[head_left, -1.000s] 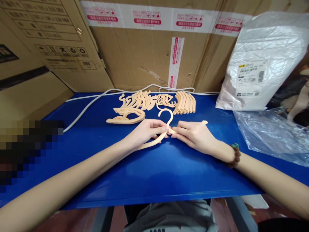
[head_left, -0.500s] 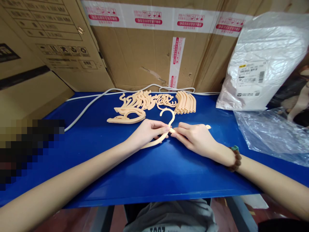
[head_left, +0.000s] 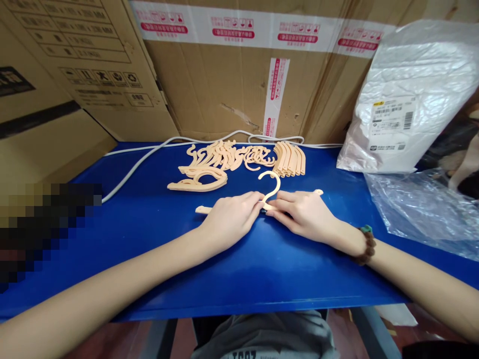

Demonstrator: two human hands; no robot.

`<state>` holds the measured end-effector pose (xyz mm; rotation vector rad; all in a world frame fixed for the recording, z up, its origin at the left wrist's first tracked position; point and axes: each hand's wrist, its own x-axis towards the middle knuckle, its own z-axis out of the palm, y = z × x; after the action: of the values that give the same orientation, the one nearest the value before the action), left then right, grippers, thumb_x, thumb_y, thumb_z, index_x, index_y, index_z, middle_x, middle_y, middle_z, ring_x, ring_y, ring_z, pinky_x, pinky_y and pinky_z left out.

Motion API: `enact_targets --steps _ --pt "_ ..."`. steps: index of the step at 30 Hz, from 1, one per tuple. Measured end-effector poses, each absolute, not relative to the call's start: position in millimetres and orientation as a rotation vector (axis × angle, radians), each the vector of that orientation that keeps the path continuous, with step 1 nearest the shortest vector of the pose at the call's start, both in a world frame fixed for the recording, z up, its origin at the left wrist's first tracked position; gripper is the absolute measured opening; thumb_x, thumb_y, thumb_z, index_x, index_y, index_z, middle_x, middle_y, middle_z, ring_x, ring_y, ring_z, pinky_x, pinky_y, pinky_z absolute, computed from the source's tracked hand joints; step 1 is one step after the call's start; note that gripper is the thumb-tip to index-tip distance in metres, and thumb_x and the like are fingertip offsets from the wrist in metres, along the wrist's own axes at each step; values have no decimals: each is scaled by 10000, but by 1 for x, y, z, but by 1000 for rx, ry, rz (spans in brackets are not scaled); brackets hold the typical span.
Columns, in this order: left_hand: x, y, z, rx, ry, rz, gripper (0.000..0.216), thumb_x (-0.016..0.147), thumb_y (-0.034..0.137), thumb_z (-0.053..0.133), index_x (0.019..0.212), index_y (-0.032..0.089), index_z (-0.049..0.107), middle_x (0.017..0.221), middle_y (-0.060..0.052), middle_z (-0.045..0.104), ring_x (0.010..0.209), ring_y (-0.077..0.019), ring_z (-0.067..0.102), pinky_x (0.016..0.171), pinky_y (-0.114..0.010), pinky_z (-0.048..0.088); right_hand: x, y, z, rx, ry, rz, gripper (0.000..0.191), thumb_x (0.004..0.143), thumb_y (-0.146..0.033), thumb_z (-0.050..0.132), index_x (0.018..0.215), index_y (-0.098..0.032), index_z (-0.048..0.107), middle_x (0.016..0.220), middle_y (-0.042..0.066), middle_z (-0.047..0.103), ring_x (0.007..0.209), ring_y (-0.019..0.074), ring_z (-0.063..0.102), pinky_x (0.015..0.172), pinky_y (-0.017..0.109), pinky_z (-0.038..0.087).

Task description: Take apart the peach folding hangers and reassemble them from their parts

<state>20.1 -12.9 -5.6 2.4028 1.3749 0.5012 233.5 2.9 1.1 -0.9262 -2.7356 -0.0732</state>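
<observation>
Both hands are closed on a cream folding clothes hanger (head_left: 276, 185) just above the blue table. Its hook stands up between my fingers, and the tip of one arm sticks out beyond each hand. My left hand (head_left: 232, 217) grips the left arm close to the hook's base. Opposite it, my right hand (head_left: 305, 212) pinches the right arm by the joint, with its fingertips near those of the left. My fingers hide most of the joint. Behind the left hand lie stacked folded hangers (head_left: 198, 186).
Loose hooks (head_left: 258, 155) and curved hanger pieces (head_left: 220, 155) are heaped at the back of the blue table (head_left: 239, 279), beside a row of hanger arms (head_left: 290, 159). A white cable (head_left: 130, 177) runs behind. Cardboard boxes (head_left: 224, 80) and a white parcel bag (head_left: 389, 109) stand around.
The left arm of the hanger has swung up from slanting toward me to nearly level. My left hand has turned over it, and the hook has shifted right. My right hand has barely moved.
</observation>
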Motion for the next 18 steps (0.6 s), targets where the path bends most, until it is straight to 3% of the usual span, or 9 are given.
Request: enact_targets --steps 7,11,18 --pt "20 -11 -8 2590 1343 462 267 1000 360 420 1118 191 590 1043 -50 725 810 -216 696 616 -273 423 243 15 8 -976 -2653 -256 468 956 -554 502 844 -161 731 743 50 656 719 176 538 735 338 331" --pt "18 -8 -11 2646 1307 520 307 1012 407 414 1133 194 599 1056 -52 730 812 -210 700 617 -265 418 245 17 11 -1038 -2599 -363 504 907 -625 528 802 -166 709 806 78 675 820 219 530 854 392 337" --pt "16 -9 -12 2674 1330 578 311 1018 408 414 1145 196 602 1038 -54 738 804 -206 700 612 -259 403 246 16 12 -1086 -2421 -439 587 817 -712 580 1021 -169 665 1059 137 661 1014 302 526 951 479 354"
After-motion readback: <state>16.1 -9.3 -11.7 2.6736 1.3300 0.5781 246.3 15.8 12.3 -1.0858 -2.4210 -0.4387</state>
